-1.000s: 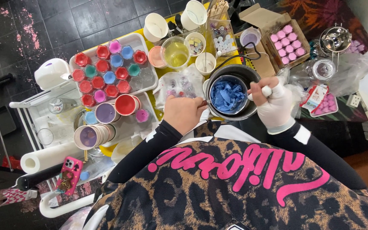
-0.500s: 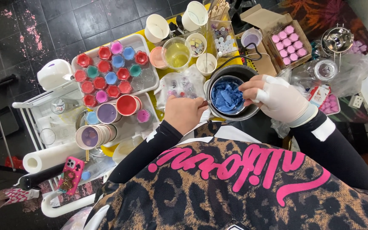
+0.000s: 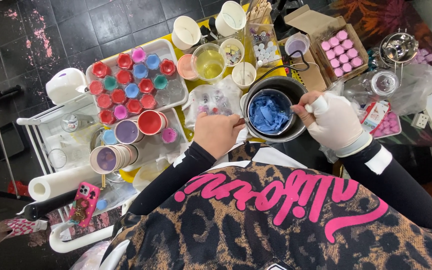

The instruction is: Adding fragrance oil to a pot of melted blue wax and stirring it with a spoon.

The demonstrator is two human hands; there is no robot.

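The right hand [image 3: 333, 120], in a pale glove, has come back over the right rim of the dark pot [image 3: 275, 112] after dipping lower half a second ago. Its fingers are pinched around a thin tool that reaches into the blue chunks [image 3: 268, 112]; what the tool is cannot be told. The left hand [image 3: 218, 134] has stayed clenched at the pot's near left edge, gripping what looks like its handle. The blue lumps lie much as they did, still solid and piled in the middle, so the stirring seems to go on. The pot sits mid-desk, right of the tray of coloured cups [image 3: 131, 82].
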